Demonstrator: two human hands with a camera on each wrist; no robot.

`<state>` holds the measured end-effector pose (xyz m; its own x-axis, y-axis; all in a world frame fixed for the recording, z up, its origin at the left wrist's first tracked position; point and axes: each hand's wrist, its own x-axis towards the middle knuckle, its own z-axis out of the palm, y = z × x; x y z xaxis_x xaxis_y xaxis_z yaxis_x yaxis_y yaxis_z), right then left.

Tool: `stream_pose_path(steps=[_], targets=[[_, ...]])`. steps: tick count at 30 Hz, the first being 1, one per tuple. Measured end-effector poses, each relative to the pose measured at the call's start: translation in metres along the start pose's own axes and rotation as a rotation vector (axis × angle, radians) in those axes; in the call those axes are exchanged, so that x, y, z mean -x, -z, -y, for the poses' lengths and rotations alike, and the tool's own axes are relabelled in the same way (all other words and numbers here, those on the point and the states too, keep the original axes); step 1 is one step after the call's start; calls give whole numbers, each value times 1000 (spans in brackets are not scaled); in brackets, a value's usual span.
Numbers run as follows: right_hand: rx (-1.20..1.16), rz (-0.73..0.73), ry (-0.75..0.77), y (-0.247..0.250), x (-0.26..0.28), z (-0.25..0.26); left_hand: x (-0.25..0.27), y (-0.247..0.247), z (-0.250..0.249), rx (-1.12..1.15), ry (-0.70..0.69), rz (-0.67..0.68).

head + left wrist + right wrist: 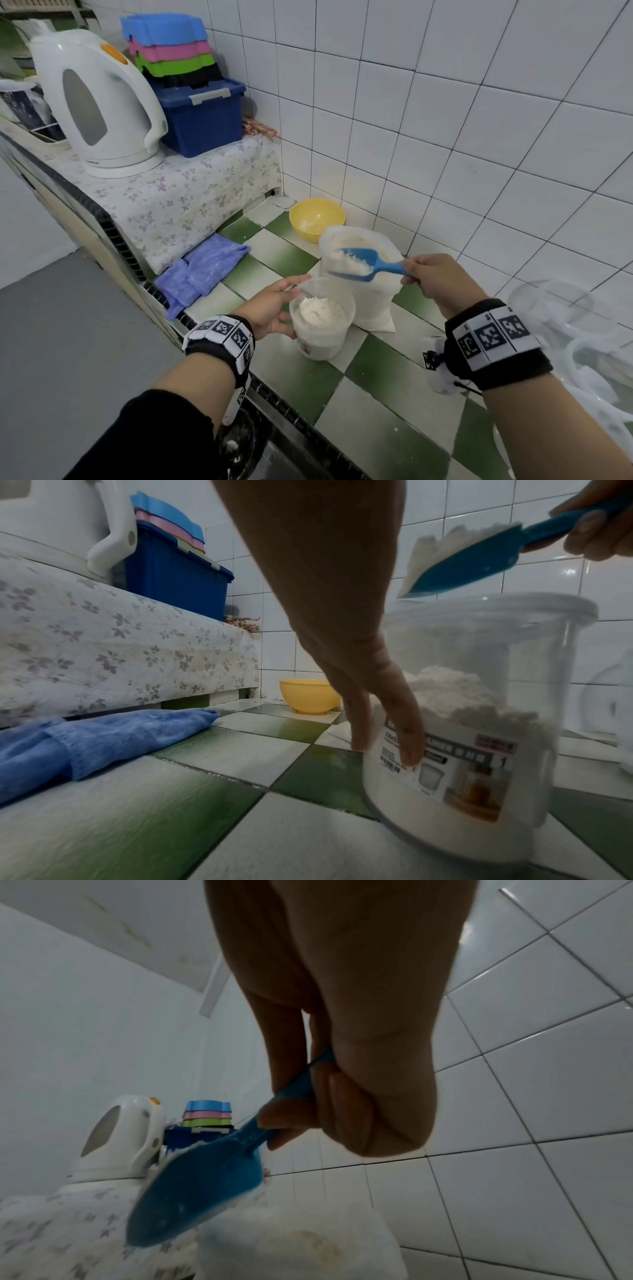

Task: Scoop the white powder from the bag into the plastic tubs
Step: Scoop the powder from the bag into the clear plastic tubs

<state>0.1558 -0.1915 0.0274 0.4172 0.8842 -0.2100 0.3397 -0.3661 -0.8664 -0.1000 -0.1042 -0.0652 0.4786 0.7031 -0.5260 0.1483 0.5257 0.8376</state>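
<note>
Head view showed the right hand (436, 282) pinching a blue scoop (359, 263) heaped with powder above the open bag (363, 301); the left hand (274, 310), fingers straight and together, pressed the half-filled tub (322, 337) on the counter (394, 411)

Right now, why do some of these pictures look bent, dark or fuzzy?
Head view: wide lens bows the wall tiles; clear tubs at right smear. Left wrist view: the tub is soft, glare spots on tiles. Right wrist view: the right hand is backlit and dark, the scoop blurred.
</note>
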Motion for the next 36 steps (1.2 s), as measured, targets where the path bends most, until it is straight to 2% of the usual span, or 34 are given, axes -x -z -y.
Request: stream_pose_path(steps=[5,10,12,20,25,29,36], targets=[[249,137,108,-24,21,-1,1,0,-1,15,2,7],[618,97,325,-51,30,-12,2,-1,-2,17,6,-4],[691,81,398,-56,34,-15,4,-1,-2,22,9,5],[581,-148,612,-59,35,-26,3,0,-2,29,11,13],[611,-225,639,-58,35,-27,4,-1,-2,30,17,11],[682,-197,663,-65,37,-25,4,-1,-3,24,16,7],[764,-14,656,-66,41,-23,4,0,-3,31,28,18]])
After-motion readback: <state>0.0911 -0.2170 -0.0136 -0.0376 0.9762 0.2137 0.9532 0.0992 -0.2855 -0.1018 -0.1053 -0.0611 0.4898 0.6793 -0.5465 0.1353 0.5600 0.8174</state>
